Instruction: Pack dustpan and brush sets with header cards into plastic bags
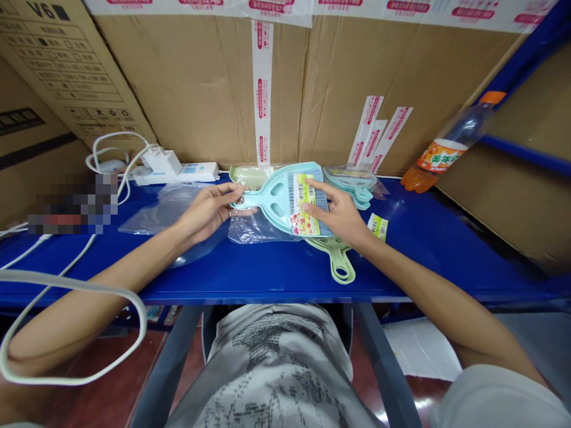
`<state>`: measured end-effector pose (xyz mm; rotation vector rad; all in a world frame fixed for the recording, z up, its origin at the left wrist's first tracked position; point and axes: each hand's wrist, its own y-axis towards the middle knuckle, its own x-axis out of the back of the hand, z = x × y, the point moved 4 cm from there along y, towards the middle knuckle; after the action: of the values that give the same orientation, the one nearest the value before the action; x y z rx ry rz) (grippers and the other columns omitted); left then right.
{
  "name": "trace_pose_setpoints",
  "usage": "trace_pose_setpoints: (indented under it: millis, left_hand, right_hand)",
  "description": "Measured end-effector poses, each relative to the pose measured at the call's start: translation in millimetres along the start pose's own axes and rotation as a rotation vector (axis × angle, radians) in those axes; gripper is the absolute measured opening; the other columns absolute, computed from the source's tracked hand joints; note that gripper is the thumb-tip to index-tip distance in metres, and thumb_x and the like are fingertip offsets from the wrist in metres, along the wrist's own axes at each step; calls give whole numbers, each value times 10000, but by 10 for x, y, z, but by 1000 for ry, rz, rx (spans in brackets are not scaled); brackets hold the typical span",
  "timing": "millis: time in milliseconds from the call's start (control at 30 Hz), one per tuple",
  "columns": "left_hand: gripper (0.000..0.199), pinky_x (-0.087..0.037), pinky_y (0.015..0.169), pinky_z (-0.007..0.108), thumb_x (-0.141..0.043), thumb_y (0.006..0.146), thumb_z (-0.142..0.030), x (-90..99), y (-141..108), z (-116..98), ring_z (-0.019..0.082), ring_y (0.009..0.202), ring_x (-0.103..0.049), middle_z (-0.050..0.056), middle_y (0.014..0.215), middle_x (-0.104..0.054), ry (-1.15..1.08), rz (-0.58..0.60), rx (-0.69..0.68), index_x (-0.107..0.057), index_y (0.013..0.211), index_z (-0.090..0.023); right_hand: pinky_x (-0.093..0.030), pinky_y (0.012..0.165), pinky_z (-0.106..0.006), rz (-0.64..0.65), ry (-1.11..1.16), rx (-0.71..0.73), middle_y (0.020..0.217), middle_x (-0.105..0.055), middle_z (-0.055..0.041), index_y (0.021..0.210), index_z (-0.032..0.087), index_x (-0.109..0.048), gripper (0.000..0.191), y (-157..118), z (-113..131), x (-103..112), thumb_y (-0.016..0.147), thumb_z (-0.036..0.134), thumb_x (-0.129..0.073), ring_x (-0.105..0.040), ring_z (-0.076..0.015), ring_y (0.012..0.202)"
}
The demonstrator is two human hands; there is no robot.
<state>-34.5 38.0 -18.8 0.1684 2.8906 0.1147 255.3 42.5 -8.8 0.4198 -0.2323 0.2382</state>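
Observation:
A light blue dustpan (pixel 279 203) with a small brush (pixel 325 196) nested in it is held above the blue table. My left hand (pixel 212 211) grips the handle end, thumb on top. A yellow-green printed label card (pixel 306 205) lies across the bristles, and my right hand (pixel 341 214) holds it there with its thumb and fingers at the wide end. Beneath, a green dustpan set (pixel 341 264) lies with its handle toward me, partly hidden. Clear plastic bags (pixel 256 230) lie under and left of the dustpan.
Wrapped blue dustpan sets (pixel 357 181) and a loose label card (pixel 378 226) lie on the right. An orange drink bottle (pixel 446 151) leans at the back right. A white power strip (pixel 178 172) and cables (pixel 80 261) occupy the left. Cardboard boxes (pixel 200 89) wall the back.

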Motion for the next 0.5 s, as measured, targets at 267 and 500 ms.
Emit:
trace_pose_setpoints:
  millis: [267, 500]
  left_hand:
    - [84, -721, 972, 465, -835, 903, -184, 19, 14, 9, 250, 859, -818, 100, 886, -787, 0, -5, 21, -803, 944, -118]
    - [55, -733, 940, 440, -808, 907, -137, 20, 20, 19, 201, 750, -787, 87, 856, -779, -28, 8, 32, -809, 953, -106]
  right_hand:
    - [-398, 1353, -616, 25, 9, 18, 1618, -660, 21, 1521, 376, -710, 546, 23, 0, -8, 995, 519, -739, -544, -332, 1568]
    - [-635, 1121, -599, -15, 97, -77, 1363, -796, -54, 1435, 336, -724, 566, 26, -81, 12, 906, 492, -854, -753, -337, 1265]
